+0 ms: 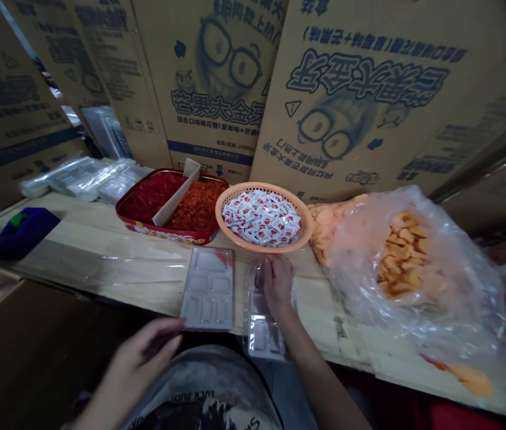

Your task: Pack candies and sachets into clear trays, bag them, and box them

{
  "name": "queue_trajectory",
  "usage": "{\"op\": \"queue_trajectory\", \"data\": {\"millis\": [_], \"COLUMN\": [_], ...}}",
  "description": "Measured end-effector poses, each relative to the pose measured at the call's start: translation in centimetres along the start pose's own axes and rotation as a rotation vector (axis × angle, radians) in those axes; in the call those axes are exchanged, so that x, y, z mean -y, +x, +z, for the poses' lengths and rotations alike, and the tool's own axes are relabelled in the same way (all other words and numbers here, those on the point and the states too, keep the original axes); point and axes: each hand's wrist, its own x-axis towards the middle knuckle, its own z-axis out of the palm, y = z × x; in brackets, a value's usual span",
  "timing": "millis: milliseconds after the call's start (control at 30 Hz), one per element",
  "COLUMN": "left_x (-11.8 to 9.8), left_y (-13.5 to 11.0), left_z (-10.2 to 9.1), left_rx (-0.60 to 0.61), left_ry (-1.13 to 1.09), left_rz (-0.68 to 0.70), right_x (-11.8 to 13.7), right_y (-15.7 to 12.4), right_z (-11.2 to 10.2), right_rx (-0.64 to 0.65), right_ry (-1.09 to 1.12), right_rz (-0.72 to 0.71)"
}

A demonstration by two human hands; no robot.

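My left hand (152, 346) is at the table's front edge, fingertips by the near left corner of a grey compartment tray (210, 289). Its thumb and fingers are apart, with nothing visible between them. To the right of that tray lies a clear plastic compartment tray (264, 337), sticking out slightly over the front edge. My right hand (280, 280) is over the far half of this clear tray, fingers curled and pointing down into it. Whatever those fingers hold is hidden. Just behind the right hand stands an orange basket (309, 224) full of small white-and-red sachets (262, 218).
A red tin (167, 234) with a cardboard divider holds dark red and orange-red pieces. At the right, an open plastic bag (454, 280) contains orange pieces. Left are a blue tape dispenser (24, 233) and wrapped clear trays (87, 176). Cardboard boxes (217, 131) line the back.
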Motion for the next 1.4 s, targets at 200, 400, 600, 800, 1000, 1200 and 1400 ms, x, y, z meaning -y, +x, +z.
{"op": "queue_trajectory", "data": {"millis": [200, 400, 600, 800, 1000, 1200, 1400], "left_x": [-1.5, -2.6, -3.1, -2.9, -3.0, -3.1, -4.0], "left_y": [6.5, 6.9, 8.3, 8.0, 7.7, 8.2, 8.2], "left_z": [11.7, 12.9, 11.9, 12.4, 12.1, 12.3, 14.0], "left_rx": [0.361, 0.422, 0.414, 0.39, 0.378, 0.363, 0.431], "left_ry": [-0.33, -0.413, -0.464, -0.471, -0.467, -0.505, -0.542], "left_rz": [0.075, -0.175, -0.229, -0.265, -0.27, -0.275, -0.246], "right_x": [2.7, 0.4, -13.1, -19.5, -20.0, -17.9, -11.2], "right_y": [0.3, 2.4, 6.1, 7.0, 7.7, 8.5, 7.6], "right_z": [-2.0, -8.5, -16.4, -18.1, -18.6, -19.5, -19.0], "right_rx": [-0.096, -0.35, -0.154, 0.047, 0.048, -0.159, -0.268], "right_ry": [0.059, 0.024, -0.655, -0.785, -0.684, -0.362, 0.151], "right_rz": [-0.023, -0.037, 0.495, 0.552, 0.599, 0.749, 0.768]}}
